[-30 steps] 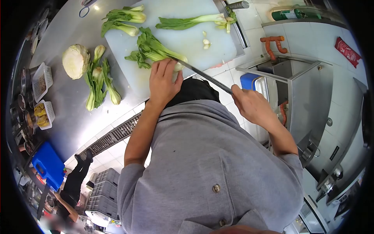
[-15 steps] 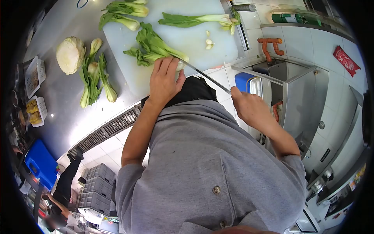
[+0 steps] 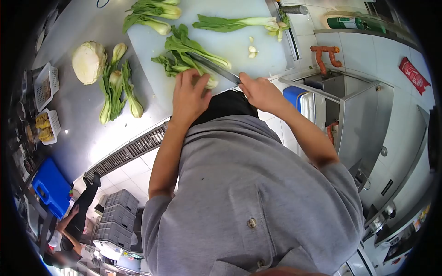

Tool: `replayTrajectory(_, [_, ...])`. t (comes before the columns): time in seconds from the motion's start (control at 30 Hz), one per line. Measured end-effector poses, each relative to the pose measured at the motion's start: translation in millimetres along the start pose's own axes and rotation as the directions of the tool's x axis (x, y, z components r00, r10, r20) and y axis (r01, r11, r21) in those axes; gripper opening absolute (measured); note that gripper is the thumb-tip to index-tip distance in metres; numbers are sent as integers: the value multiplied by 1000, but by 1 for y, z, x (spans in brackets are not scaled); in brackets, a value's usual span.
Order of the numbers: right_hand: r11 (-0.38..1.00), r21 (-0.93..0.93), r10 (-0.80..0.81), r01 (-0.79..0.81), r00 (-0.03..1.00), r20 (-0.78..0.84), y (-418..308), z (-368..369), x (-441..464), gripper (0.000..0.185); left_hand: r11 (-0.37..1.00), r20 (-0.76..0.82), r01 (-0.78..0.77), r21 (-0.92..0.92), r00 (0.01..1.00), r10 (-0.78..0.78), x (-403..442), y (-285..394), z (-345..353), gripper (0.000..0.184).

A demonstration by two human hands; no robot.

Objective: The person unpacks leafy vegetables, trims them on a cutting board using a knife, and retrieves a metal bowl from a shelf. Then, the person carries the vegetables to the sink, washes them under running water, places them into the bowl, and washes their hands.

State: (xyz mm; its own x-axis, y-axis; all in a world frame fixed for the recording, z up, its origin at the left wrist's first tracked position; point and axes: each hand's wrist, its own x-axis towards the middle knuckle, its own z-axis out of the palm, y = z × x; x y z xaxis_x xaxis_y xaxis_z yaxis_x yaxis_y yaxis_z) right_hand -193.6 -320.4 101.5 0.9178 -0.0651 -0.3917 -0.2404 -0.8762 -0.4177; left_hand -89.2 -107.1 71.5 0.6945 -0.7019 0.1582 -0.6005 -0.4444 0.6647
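Note:
My right hand [image 3: 262, 94] grips the handle of a knife [image 3: 215, 68]. Its blade points up and left, between two lengthwise parts of a bok choy [image 3: 209, 54] on the white cutting board [image 3: 152, 50]. Bent over the near part, my left hand [image 3: 191, 96] presses its fingers and thumb against the leaves and pale base. A few small pale cut ends [image 3: 252, 51] lie right of the blade. Farther up the board are another bok choy with a long stem [image 3: 239, 23] and more bok choy [image 3: 154, 18] at the upper left.
On the steel table [image 3: 83, 152] left of the board lie a cut cabbage [image 3: 89, 63] and several bok choy pieces [image 3: 110, 92]. White baskets [image 3: 54, 126] line the far left edge. A metal sink unit [image 3: 363, 119] stands at the right. Another person [image 3: 69, 234] is at lower left.
The knife and my right hand have moved left and inward, so the blade now lies between the bok choy parts. My left hand's fingers have spread somewhat; the bok choy has parted lengthwise.

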Motion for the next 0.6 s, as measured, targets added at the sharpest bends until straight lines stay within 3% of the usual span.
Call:
replayTrajectory(0.07, [999, 29, -26, 26, 1000, -5, 6, -4, 4, 17, 986, -23, -116, 117, 993, 119, 0, -3, -16, 42])
replayTrajectory(0.2, [999, 38, 39, -39, 999, 10, 2, -12, 6, 16, 956, 0, -277, 99, 961, 278, -16, -16, -66, 37])
replayTrajectory(0.27, [996, 65, 60, -60, 998, 11, 2, -10, 5, 16, 970, -73, -213, 118, 972, 223, -25, -4, -98, 31])
replayTrajectory(0.33, [994, 98, 47, -46, 999, -10, 3, -9, 6, 16, 994, -140, -99, -47, 986, 92, -37, 9, -128, 30])
replayTrajectory(0.4, [992, 112, 61, -59, 998, -13, 1, -9, 6, 16, 945, -299, -102, -312, 954, 5, -51, 16, -155, 33])
replayTrajectory(0.47, [990, 120, 75, -73, 997, -10, 2, -11, 4, 16, 901, -545, -307, -307, 833, 98, -54, 12, -179, 39])
replayTrajectory(0.57, [988, 152, 0, 0, 1000, 0, 12, -23, -9, 16, 831, -536, -390, -397, 834, 135, -33, 10, -182, 45])
replayTrajectory(0.6, [984, 161, -67, 70, 998, -21, 19, -31, -21, 16, 838, -483, -349, -418, 867, 120, -25, 7, -172, 46])
